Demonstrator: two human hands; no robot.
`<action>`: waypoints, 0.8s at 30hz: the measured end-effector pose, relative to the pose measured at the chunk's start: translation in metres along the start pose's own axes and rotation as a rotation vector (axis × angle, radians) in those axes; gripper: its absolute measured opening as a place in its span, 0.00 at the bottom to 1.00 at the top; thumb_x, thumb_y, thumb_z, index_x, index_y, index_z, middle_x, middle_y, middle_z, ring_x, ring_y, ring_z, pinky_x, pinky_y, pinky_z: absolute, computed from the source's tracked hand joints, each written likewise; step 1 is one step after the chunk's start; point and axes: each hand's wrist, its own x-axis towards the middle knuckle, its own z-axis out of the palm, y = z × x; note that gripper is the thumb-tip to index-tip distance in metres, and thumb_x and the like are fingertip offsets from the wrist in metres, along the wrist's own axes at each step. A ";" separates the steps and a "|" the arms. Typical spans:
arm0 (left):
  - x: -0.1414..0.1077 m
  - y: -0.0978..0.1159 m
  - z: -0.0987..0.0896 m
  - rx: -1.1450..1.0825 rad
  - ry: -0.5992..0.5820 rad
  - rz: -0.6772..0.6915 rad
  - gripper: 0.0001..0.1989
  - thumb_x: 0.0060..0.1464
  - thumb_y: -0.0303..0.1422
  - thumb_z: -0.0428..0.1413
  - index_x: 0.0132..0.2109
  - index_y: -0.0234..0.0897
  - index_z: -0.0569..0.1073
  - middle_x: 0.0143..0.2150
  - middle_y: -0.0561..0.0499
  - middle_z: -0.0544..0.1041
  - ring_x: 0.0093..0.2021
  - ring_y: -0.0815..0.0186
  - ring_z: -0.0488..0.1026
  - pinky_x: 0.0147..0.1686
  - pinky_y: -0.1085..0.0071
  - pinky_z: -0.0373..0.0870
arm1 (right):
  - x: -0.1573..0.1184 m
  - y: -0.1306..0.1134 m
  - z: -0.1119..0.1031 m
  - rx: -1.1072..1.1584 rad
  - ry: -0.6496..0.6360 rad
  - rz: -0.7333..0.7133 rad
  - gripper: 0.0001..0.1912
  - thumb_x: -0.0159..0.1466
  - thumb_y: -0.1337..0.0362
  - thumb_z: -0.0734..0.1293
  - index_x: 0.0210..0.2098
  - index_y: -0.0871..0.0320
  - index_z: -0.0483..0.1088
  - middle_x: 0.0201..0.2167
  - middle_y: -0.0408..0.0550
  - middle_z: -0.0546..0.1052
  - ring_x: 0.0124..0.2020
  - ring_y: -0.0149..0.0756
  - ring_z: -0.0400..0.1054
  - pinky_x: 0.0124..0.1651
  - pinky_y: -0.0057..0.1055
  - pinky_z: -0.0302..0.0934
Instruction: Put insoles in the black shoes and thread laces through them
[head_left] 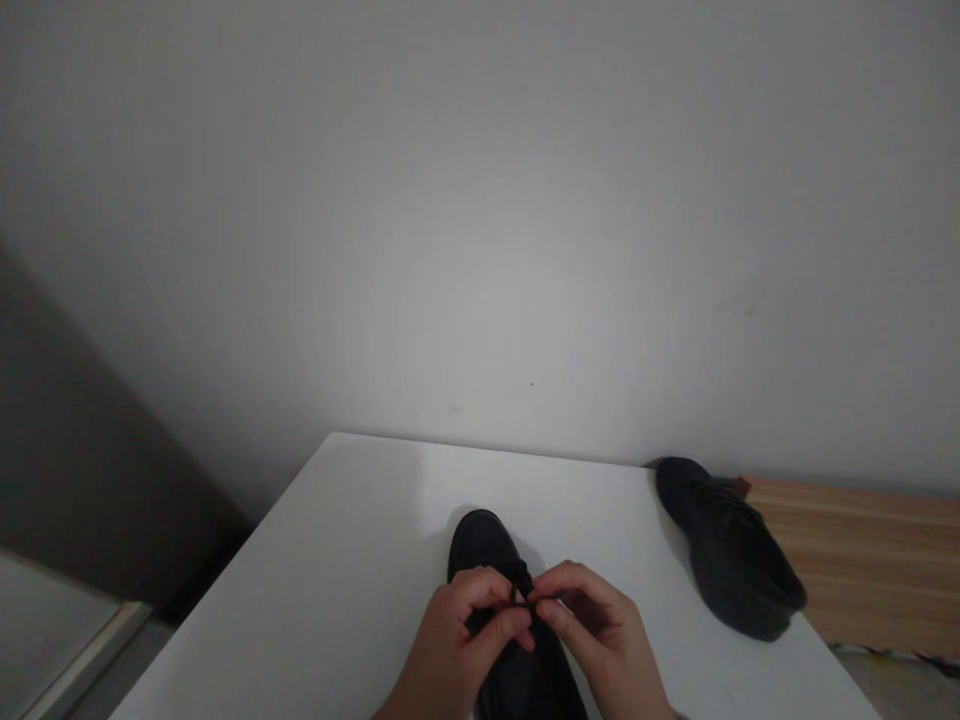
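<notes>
A black lace-up shoe (484, 540) lies on the white table, its toe pointing away from me and its heel end cut off by the bottom of the view. Above its lacing, my left hand (469, 635) pinches a dark shoelace (520, 597) between thumb and forefinger. From the other side my right hand (592, 630) also has thumb and forefinger closed on the lace. The fingertips of both hands are close together, and they hide much of the lacing. How the lace is looped cannot be made out.
A second black shoe (735, 560) rests at the table's right edge, toe towards the wall. The white table (360, 530) meets a plain grey wall (480, 250). A wood-grain panel (862, 560) is at the right, and a pale ledge (82, 655) at the lower left.
</notes>
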 end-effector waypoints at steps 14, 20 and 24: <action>-0.007 -0.018 -0.014 -0.151 0.055 -0.015 0.08 0.53 0.35 0.60 0.32 0.38 0.83 0.36 0.48 0.85 0.37 0.61 0.80 0.41 0.69 0.72 | -0.032 0.023 0.022 -0.026 0.138 -0.356 0.08 0.65 0.66 0.71 0.42 0.50 0.80 0.35 0.49 0.83 0.37 0.40 0.79 0.40 0.32 0.75; -0.015 -0.020 -0.018 -0.064 0.034 0.066 0.04 0.50 0.26 0.62 0.33 0.39 0.81 0.33 0.51 0.83 0.36 0.62 0.80 0.40 0.69 0.73 | -0.030 0.019 0.012 -0.368 -0.071 -0.680 0.21 0.61 0.78 0.71 0.48 0.49 0.77 0.34 0.47 0.84 0.37 0.41 0.79 0.40 0.35 0.76; -0.018 -0.019 -0.021 0.164 0.057 0.443 0.09 0.55 0.21 0.57 0.36 0.39 0.77 0.34 0.51 0.81 0.37 0.65 0.77 0.41 0.69 0.72 | -0.033 0.018 0.009 -0.355 -0.114 -0.653 0.14 0.67 0.71 0.67 0.48 0.50 0.77 0.36 0.49 0.84 0.40 0.42 0.79 0.42 0.34 0.76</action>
